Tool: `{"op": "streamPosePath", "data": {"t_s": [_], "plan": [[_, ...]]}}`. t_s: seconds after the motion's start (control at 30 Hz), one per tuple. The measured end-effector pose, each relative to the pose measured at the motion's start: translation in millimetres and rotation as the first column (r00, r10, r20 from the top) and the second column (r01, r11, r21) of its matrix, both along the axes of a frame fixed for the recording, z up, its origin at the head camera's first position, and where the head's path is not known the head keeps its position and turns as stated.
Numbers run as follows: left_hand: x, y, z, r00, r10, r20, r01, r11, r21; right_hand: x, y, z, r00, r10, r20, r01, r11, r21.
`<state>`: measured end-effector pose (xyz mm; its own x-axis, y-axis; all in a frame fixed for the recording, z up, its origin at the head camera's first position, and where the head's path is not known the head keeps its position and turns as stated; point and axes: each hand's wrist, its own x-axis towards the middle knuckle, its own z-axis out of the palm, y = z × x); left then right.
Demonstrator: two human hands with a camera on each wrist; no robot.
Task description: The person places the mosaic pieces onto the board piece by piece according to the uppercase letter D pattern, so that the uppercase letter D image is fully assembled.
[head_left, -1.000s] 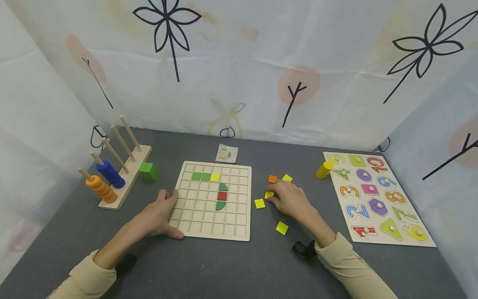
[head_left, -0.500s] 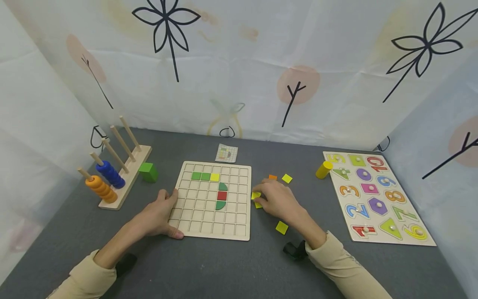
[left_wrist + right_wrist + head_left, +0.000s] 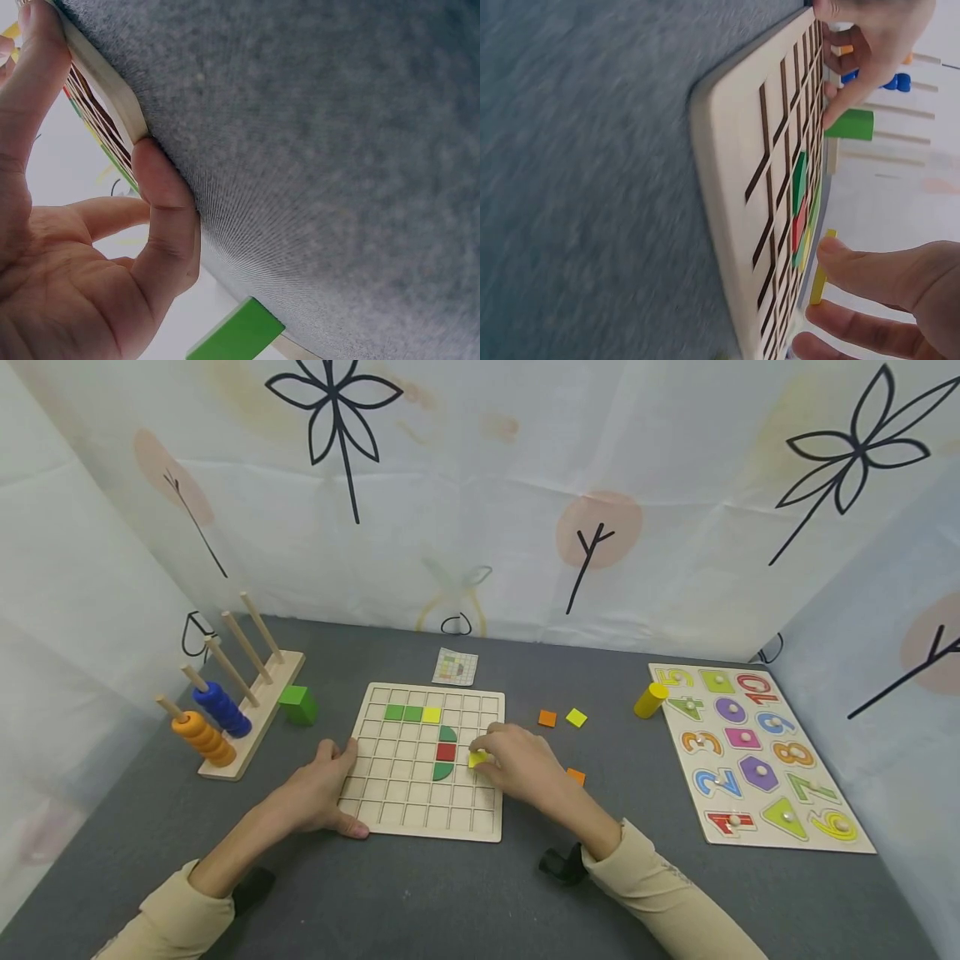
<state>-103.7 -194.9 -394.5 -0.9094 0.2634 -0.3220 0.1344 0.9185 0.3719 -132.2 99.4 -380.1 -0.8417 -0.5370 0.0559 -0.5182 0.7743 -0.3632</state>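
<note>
A wooden grid board lies flat on the grey table. Set in its cells are green square tiles, a yellow tile, a red tile and two dark-green quarter-round tiles. My left hand grips the board's left side, thumb at the near corner and fingers along the edge. Between thumb and fingers, my right hand pinches another yellow square tile, held over the board's right part beside the red tile. In the right wrist view this tile stands apart from the board.
Orange tiles and a yellow tile lie right of the board. Behind it is a small pattern card. A peg stacker with rings and a green block stand left; a yellow cylinder and number puzzle are right.
My right hand has carried the pinched yellow tile leftward from the loose tiles to above the board. An orange tile has come into view behind it. My left hand has stayed put.
</note>
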Motion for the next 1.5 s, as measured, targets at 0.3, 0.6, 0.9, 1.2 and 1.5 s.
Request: {"op": "streamPosePath", "data": {"t_s": [0.3,0.6,0.9,1.2,1.5], "plan": [[1.1,-1,-0.8,1.000,-0.008,-0.012,0.008,1.000,0.019,3.5,-24,1.2,0.997,0.069,0.040,-0.069,0.998,-0.014],[0.5,0,0.5,1.000,0.010,0.003,-0.010,1.000,0.014,8.8,-52,-5.2,0.992,0.125,0.026,-0.126,0.992,0.025],[0.2,0,0.6,1.000,0.010,0.009,-0.010,1.000,0.011,12.2,-66,-11.2,0.990,0.142,0.018,-0.143,0.988,0.065],[0.1,0,0.4,1.000,0.010,0.005,-0.010,1.000,0.012,12.8,-67,-10.1,0.986,0.164,0.001,-0.163,0.983,0.089],[0.4,0,-0.5,1.000,0.004,0.002,-0.004,1.000,0.012,15.0,-68,-11.4,0.985,0.171,-0.028,-0.168,0.981,0.098]]}}
